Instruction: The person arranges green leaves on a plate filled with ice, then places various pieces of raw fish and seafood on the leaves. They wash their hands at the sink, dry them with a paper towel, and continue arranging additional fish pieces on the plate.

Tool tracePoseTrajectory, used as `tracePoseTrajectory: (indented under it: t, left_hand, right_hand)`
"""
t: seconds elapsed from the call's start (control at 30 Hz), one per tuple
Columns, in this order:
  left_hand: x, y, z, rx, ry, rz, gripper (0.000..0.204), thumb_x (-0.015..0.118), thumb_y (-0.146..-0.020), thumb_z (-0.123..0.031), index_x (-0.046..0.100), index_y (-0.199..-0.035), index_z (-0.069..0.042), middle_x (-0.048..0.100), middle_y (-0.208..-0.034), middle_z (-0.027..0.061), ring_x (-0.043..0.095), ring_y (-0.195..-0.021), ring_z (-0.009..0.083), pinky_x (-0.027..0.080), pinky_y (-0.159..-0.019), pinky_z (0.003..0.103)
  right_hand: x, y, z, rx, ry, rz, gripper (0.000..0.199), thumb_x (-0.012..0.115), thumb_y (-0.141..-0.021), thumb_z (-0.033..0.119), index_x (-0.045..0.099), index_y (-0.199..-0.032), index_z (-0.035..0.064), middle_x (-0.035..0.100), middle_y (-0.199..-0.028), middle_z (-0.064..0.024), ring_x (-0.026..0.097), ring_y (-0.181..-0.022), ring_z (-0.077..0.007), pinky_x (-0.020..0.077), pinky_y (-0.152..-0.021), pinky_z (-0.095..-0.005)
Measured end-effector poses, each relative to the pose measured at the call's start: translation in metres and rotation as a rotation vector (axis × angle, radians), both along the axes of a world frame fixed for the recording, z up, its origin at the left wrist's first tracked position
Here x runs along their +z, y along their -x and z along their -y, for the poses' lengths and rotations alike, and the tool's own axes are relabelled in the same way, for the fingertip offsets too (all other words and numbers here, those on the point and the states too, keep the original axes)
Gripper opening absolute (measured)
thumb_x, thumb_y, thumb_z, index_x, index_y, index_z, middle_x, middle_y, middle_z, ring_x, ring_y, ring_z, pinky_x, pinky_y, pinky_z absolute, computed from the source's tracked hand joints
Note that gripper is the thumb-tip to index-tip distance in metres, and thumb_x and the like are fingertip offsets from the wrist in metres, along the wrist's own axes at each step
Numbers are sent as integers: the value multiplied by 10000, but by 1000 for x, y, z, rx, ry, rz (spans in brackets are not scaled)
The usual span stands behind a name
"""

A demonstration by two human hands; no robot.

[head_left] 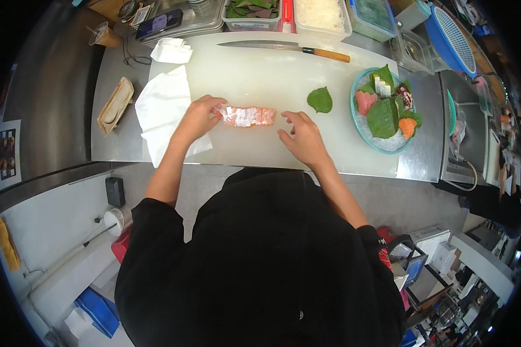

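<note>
A block of pink-orange fish fillet (249, 117), with a whitish, silvery top, lies crosswise on the white cutting board (255, 75). My left hand (199, 119) has its fingers curled at the fillet's left end and grips it there. Just off the right end is my right hand (304, 139), open, its thumb and fingers apart and holding nothing. Beyond the fillet, a long knife (283, 48) with a wooden handle rests near the board's far edge. A single green perilla leaf (319, 100) lies flat to the right.
At right stands a turquoise bowl (356, 128) of ice with sliced fish, octopus and green leaves. White cloths (165, 107) lie at left, near a small wooden tray (115, 106). Containers of leaves (252, 23) and white shreds (321, 16) line the back, with a blue strainer (450, 40) far right.
</note>
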State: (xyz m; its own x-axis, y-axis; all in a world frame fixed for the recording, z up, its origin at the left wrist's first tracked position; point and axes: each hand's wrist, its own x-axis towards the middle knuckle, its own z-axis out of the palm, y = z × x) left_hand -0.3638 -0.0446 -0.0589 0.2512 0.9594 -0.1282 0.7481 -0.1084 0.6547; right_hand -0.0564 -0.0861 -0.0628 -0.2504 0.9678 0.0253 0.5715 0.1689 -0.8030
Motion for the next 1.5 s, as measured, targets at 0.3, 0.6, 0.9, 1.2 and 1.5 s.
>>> tracePoseTrajectory:
  t: [0.3, 0.6, 0.9, 1.2, 1.5]
  left_hand:
    - [-10, 7, -16, -279, -165, 161, 404, 597, -790, 96, 731, -1132, -73, 702, -1078, 112, 688, -987, 317, 569, -854, 392]
    - [-17, -6, -38, -324, -108, 230, 428, 596, -791, 51, 730, -1169, -98, 707, -1135, 104, 682, -996, 289, 565, -859, 371]
    - [-6, 23, -38, -390, -1, 281, 470, 582, -795, 80, 728, -1194, -121, 701, -1145, 95, 693, -984, 274, 566, -865, 381]
    - [-5, -11, -45, -949, -363, -268, 578, 696, -822, 19, 617, -1337, -233, 506, -1429, 66, 600, -1185, 276, 549, -907, 408]
    - [6, -23, -84, -1177, -97, -351, 515, 755, -796, -50, 600, -1268, -187, 590, -1197, 109, 644, -1085, 310, 555, -866, 427]
  right_hand:
    - [-13, 75, 1, -248, -48, 288, 679, 811, -824, 263, 526, -1408, 64, 577, -1181, -222, 605, -1084, -402, 557, -856, -480]
    - [-2, 102, -14, -333, 52, 423, 752, 832, -744, 257, 512, -1397, 65, 561, -1188, -226, 603, -1090, -431, 569, -844, -508]
    - [-6, 104, -28, -369, 98, 417, 691, 822, -751, 217, 512, -1350, 69, 601, -1156, -240, 638, -1073, -443, 547, -911, -496]
    - [4, 58, -18, -388, 42, 447, 709, 828, -762, 206, 511, -1393, 133, 575, -1293, -199, 551, -1229, -401, 489, -1001, -506]
    - [0, 38, 35, -457, -173, 193, 502, 773, -799, 154, 621, -1277, 116, 578, -1341, -137, 505, -1266, -380, 424, -1057, -495]
